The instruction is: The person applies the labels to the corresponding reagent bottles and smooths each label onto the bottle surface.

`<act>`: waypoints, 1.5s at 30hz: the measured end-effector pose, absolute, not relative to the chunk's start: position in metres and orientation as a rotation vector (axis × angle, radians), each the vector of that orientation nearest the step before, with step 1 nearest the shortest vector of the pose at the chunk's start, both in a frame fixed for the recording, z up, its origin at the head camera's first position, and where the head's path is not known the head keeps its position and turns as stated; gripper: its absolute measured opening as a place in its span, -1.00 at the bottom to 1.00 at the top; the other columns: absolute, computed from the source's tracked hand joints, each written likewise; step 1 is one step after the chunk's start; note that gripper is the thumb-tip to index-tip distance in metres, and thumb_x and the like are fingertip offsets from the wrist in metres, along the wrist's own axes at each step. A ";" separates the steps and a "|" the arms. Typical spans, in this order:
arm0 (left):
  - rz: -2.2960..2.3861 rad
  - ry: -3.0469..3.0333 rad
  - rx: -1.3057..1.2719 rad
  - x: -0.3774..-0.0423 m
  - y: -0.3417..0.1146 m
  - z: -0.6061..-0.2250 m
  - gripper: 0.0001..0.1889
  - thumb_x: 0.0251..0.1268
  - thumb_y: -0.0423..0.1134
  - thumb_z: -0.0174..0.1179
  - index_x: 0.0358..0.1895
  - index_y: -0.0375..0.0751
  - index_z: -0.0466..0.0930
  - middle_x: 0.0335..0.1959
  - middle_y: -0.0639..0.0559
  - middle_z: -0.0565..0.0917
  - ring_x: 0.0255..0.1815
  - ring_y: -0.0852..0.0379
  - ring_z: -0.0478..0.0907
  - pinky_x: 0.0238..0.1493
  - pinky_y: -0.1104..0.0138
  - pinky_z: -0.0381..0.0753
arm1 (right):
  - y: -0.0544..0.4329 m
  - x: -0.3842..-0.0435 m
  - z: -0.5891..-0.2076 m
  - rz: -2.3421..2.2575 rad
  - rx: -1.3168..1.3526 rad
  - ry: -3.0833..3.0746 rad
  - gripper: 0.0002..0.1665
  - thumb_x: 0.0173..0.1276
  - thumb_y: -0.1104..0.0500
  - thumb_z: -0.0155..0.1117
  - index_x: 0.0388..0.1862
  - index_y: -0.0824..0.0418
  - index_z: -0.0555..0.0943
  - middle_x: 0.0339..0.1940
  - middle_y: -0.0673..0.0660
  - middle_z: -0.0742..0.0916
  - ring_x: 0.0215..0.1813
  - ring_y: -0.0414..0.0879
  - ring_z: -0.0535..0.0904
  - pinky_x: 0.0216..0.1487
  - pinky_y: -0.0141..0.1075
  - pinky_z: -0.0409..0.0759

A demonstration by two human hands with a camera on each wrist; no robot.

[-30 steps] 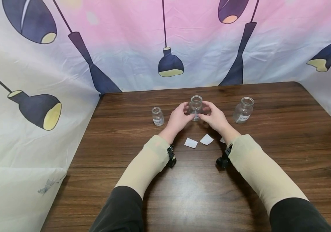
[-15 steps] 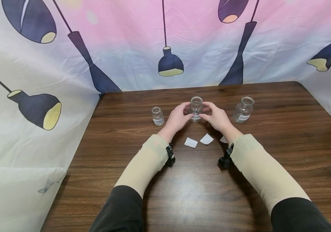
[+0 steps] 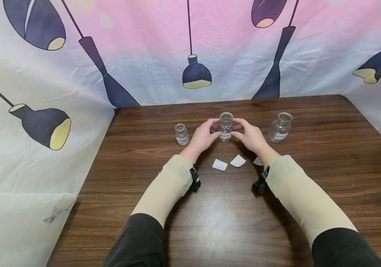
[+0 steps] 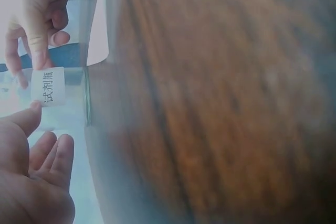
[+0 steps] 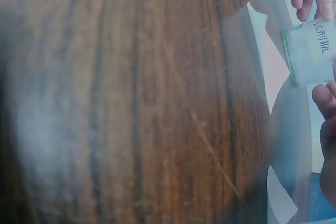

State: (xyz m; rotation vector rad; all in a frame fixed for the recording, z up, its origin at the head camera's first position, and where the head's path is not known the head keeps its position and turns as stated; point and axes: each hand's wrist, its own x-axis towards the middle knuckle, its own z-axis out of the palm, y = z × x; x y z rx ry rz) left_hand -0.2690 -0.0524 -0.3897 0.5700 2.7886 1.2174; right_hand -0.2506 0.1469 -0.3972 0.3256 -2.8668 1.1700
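Note:
A clear glass reagent bottle point(image 3: 225, 127) with a printed white label point(image 4: 48, 87) stands upright on the table between both hands. My left hand point(image 3: 205, 135) holds its left side, thumb at the label's edge. On the opposite side my right hand point(image 3: 249, 136) holds it the same way, thumb at the right edge of the label. The fingertips behind the glass are partly hidden. In the right wrist view the bottle's base point(image 5: 294, 59) shows close to the wood.
A smaller labelled bottle point(image 3: 181, 134) stands to the left, a larger labelled one point(image 3: 280, 128) to the right. Nearer on the brown table point(image 3: 217, 222) lie white paper pieces point(image 3: 220, 165), one partly behind the right wrist. A printed curtain point(image 3: 163, 74) hangs behind the table.
The bottle has shifted slightly towards me with both hands around it. Both thumbs have moved apart from the label's front to its edges, and more of the label shows.

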 end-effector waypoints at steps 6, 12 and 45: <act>1.246 2.743 0.554 -0.268 -0.055 -0.391 -0.49 0.33 -0.13 0.15 0.32 0.02 0.25 0.17 0.03 0.51 0.15 0.18 0.45 0.16 0.26 0.38 | 0.147 -0.250 -0.397 1.174 0.341 -2.867 -0.34 0.34 0.01 0.20 0.38 0.02 0.26 0.09 0.19 0.61 -0.14 0.04 0.63 -0.14 -0.09 0.54; 1.271 2.674 0.554 -0.268 -0.057 -0.394 -0.44 0.33 -0.15 0.15 0.34 0.06 0.18 0.20 -0.01 0.49 0.18 0.13 0.43 0.15 0.25 0.40 | 0.148 -0.250 -0.402 1.193 0.359 -2.907 -0.26 0.34 0.09 0.22 0.44 0.00 0.17 0.12 0.17 0.57 -0.04 0.06 0.55 -0.09 -0.04 0.50; 1.201 2.670 0.644 -0.271 -0.057 -0.397 -0.34 0.25 -0.33 0.21 0.32 -0.01 0.04 0.07 -0.12 0.51 0.00 0.04 0.56 0.04 0.28 0.49 | 0.142 -0.248 -0.408 1.191 0.423 -2.857 -0.19 0.26 0.25 0.29 0.40 0.10 0.10 -0.02 0.23 0.54 -0.25 0.04 0.57 -0.17 -0.07 0.51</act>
